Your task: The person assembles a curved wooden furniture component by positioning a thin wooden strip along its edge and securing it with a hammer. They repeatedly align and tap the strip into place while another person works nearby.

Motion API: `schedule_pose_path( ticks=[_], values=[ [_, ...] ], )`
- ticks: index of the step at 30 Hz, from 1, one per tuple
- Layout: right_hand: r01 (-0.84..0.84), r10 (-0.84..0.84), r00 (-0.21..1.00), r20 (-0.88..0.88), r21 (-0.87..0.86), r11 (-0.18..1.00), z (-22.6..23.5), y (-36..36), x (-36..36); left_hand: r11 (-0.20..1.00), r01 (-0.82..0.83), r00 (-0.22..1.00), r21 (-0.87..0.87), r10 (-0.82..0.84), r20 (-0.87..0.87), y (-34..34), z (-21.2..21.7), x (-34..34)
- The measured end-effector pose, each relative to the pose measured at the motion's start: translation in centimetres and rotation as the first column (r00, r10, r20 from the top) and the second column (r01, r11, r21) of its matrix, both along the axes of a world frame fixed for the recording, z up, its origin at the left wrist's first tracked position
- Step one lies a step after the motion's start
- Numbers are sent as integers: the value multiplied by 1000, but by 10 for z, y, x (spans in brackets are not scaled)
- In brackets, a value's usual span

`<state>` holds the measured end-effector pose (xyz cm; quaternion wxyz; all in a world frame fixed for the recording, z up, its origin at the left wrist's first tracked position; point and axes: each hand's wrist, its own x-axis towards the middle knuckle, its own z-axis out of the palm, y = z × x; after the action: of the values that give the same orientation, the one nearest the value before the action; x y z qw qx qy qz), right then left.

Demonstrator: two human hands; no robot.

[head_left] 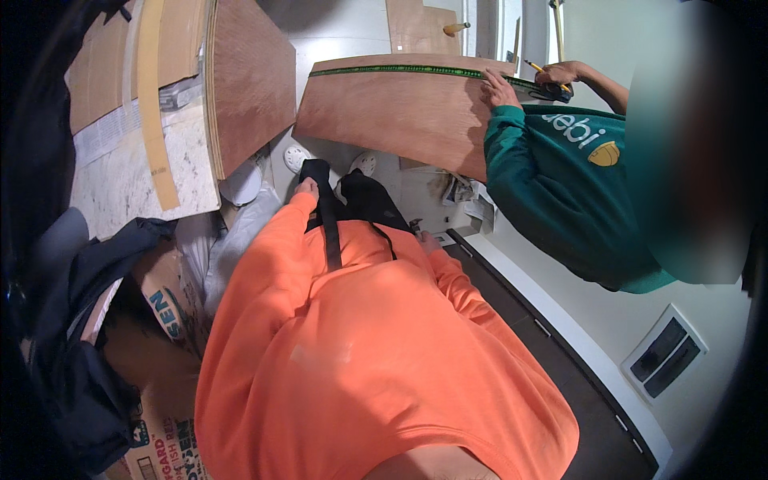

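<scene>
My left hand (306, 187) is low at my left side, its fingers curled against my black trousers (364, 196); whatever they may hold is hidden. Beyond my orange sleeve, my right hand (429, 242) hangs by my right thigh, mostly covered, near a small dark object (415, 226) too small to name. Ahead of me a reddish plywood board (392, 112) extends to a co-worker in a green hoodie (560, 188). That person presses one hand (501, 90) on a green tape measure blade (392, 70) along the far edge. Their other hand (558, 76) has a pencil (538, 67) and is at the tape's case (554, 93).
At left stand upright plywood sheets (248, 80), cardboard and a stained white panel (144, 180). Cardboard boxes (164, 416) and dark cloth (88, 320) lie below them. A dark, white-edged panel (552, 352) runs along my right, beside a wall vent (665, 352).
</scene>
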<state>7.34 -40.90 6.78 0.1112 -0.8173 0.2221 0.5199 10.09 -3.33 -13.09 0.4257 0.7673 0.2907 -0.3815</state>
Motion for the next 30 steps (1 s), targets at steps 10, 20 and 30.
schedule_pose_path(
  ticks=[10,20,30],
  values=[
    [3,-4,1000,28,28,1000,-1,-1,1,996,50,998,71,-53,42,1,6,3],
    [36,-37,999,10,29,999,1,-1,1,1000,-5,999,10,4,54,3,5,7],
    [31,-31,999,33,10,999,-2,-1,-2,1000,6,999,-18,-5,46,8,12,11]
  ],
)
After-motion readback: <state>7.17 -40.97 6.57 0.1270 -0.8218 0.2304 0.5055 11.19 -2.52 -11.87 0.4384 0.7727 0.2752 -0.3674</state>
